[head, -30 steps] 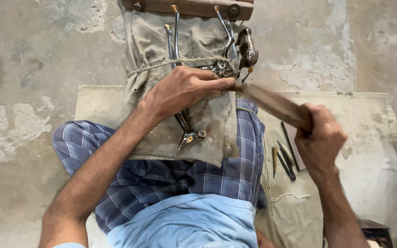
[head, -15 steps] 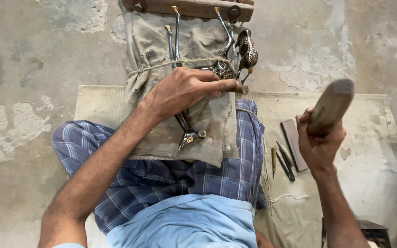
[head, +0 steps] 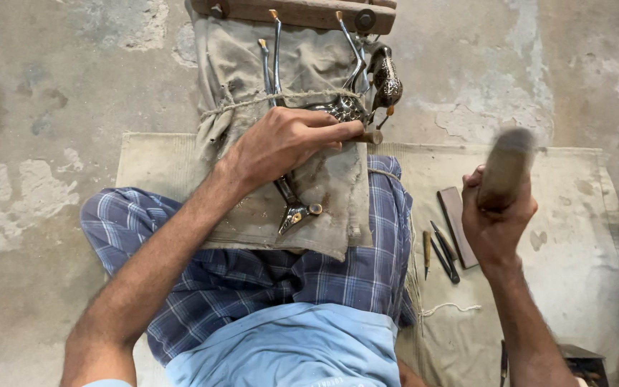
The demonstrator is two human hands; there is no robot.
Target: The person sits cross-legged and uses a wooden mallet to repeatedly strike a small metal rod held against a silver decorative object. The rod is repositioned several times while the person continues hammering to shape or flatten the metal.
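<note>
My left hand [head: 284, 143] pinches a small chisel [head: 368, 136], its tip set against an engraved metal bird figure [head: 385, 75]. The bird and several bent metal rods [head: 274, 50] lie on a dirty canvas cloth [head: 324, 193] tied with cord and draped from a wooden bar [head: 302, 11] down over my lap. My right hand [head: 496, 222] grips a wooden mallet [head: 506, 165], raised and blurred, to the right of the chisel and apart from it.
A beige mat [head: 574, 236] covers the concrete floor [head: 51, 93]. Beside my right knee lie a flat sharpening stone [head: 456, 226] and several small chisels [head: 438, 251]. My legs in a blue checked cloth [head: 252, 287] fill the middle.
The mallet lay against the chisel a second ago. My right hand has since swung it up and away to the right. My left hand has stayed on the chisel.
</note>
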